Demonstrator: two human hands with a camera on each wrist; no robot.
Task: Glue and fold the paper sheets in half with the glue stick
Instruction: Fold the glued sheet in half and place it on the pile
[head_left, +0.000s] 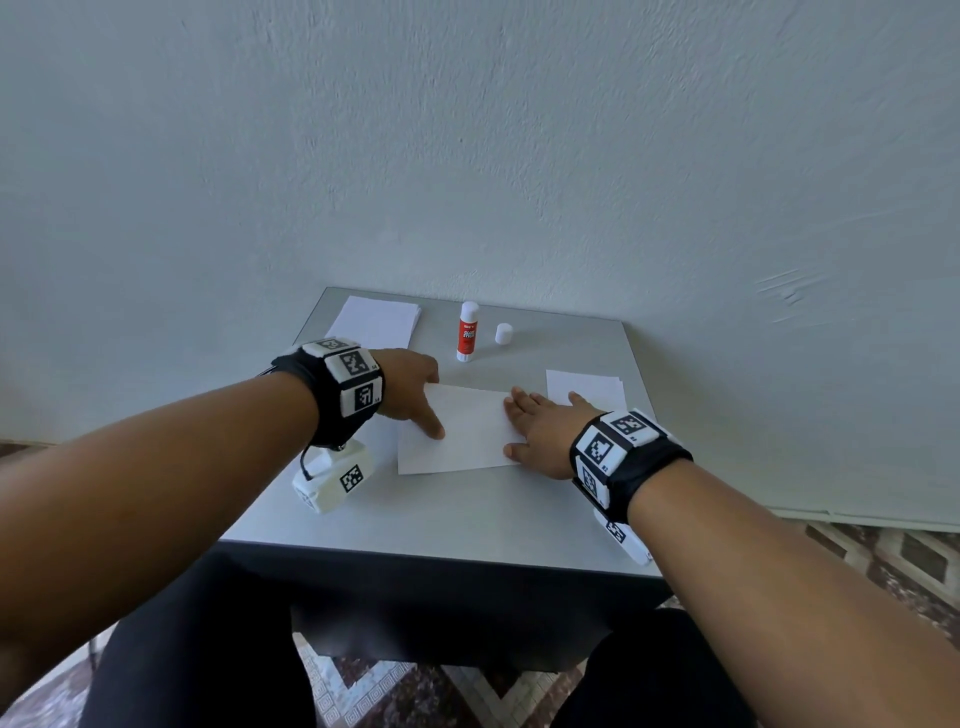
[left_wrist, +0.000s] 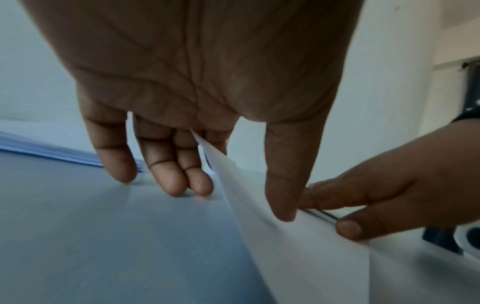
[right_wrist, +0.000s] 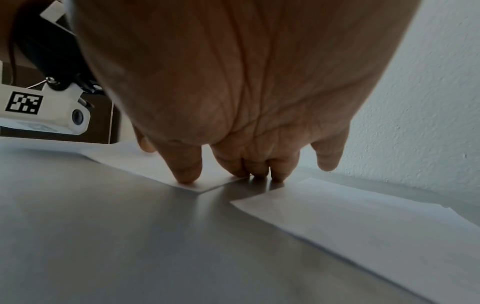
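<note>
Grey tabletop (head_left: 441, 514) against a pale textured wall (head_left: 519, 130); folded paper sheet (head_left: 462, 434) lies at the middle, white, unmarked, edges crisp

Head view: left hand (head_left: 410, 387) at the sheet's left edge, thumb tip pressed down on it; right hand (head_left: 543, 431) flat on the right edge, fingers straight and spread; glue stick (head_left: 468, 332) upright behind the sheet, red label, uncapped; its white cap (head_left: 504, 333) just beside it, apart; stack of plain sheets (head_left: 374, 322) at the far left corner; small pile of folded sheets (head_left: 587, 387) to the right, partly under the right hand's fingers

Left wrist view adds what the head view hides: left hand (left_wrist: 197, 92) has the sheet's (left_wrist: 272, 216) edge lifted off the table, running up between the thumb and the fingers; the other fingers hang straight, tips near the tabletop (left_wrist: 103, 236); right hand (left_wrist: 389, 185) seen pinning the far edge

Right wrist view: right hand's (right_wrist: 233, 92) thumb tip on the sheet's (right_wrist: 145, 162) corner; three fingertips touching down in the gap beside the folded pile (right_wrist: 363, 222); little finger lifted clear

Black trousers (head_left: 208, 649) below the table edge; patterned floor (head_left: 883, 561)
</note>
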